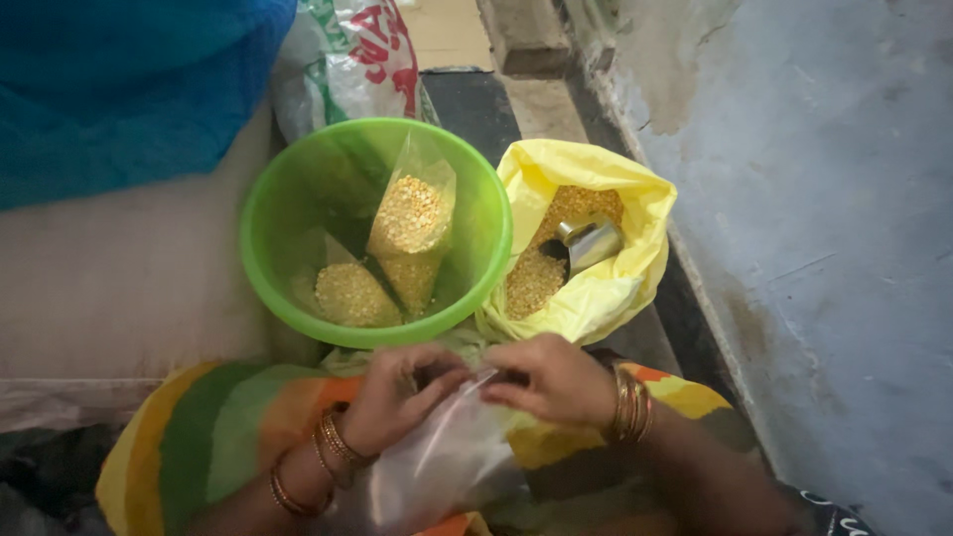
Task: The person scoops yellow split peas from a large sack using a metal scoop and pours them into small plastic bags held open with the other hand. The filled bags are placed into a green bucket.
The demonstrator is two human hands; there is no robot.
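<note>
Left hand: our left hand pinches the top edge of an empty clear plastic pouch, fingers closed on the film near its mouth; gold bangles sit at that wrist.
Right hand: our right hand grips the same edge from the other side, thumb and fingers closed on the plastic, just beside the left hand; a stack of gold bangles circles that wrist.
Pouch position: we hold the clear plastic pouch over our lap, low in the view, hanging down between our forearms against a striped cloth of orange, yellow and green.
Bowl: a round bright green plastic bowl stands just above our hands, near them but apart.
In the bowl: two filled clear packets of yellow split lentils; one tall packet leans upright near the middle, a second packet lies low at the front left.
Bag: a yellow plastic bag with its rim rolled open sits touching the bowl's right side, holding loose yellow split lentils.
Scoop: a small shiny metal cup lies tilted on the lentils in the bag.
Surroundings: a blue cloth at upper left, a white printed sack behind the bowl, a grey plastered wall at right.
</note>
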